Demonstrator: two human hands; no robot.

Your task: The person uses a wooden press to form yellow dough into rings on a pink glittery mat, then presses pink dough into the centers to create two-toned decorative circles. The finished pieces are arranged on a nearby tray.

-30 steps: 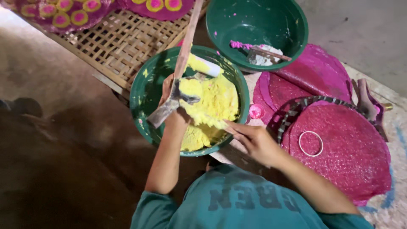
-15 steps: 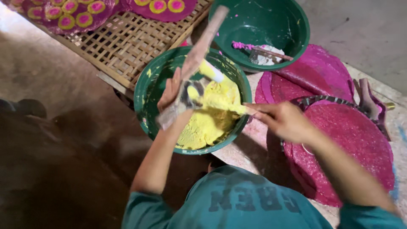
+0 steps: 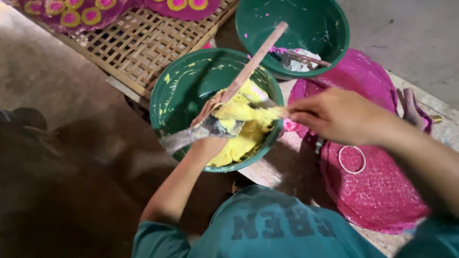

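Observation:
A green bowl (image 3: 165,91) in front of me holds yellow paste (image 3: 239,143). My left hand (image 3: 208,143) is over the bowl, gripping a spatula (image 3: 248,69) with a long wooden handle that points up to the right. Its metal blade sticks out to the left with a lump of yellow paste on it. My right hand (image 3: 334,114) reaches in from the right, and its fingertips pinch the paste on the blade at the bowl's right rim.
A second green bowl (image 3: 334,43) behind holds white material and a pink-stained tool. Round pink textured sheets (image 3: 382,196) lie at right, one with a white ring (image 3: 351,159) on it. A woven bamboo rack (image 3: 138,43) at the back left carries pink discs with yellow rings (image 3: 62,12).
My right hand has come off the pink sheet and moved left to the paste on the spatula. My left hand has lifted the spatula slightly.

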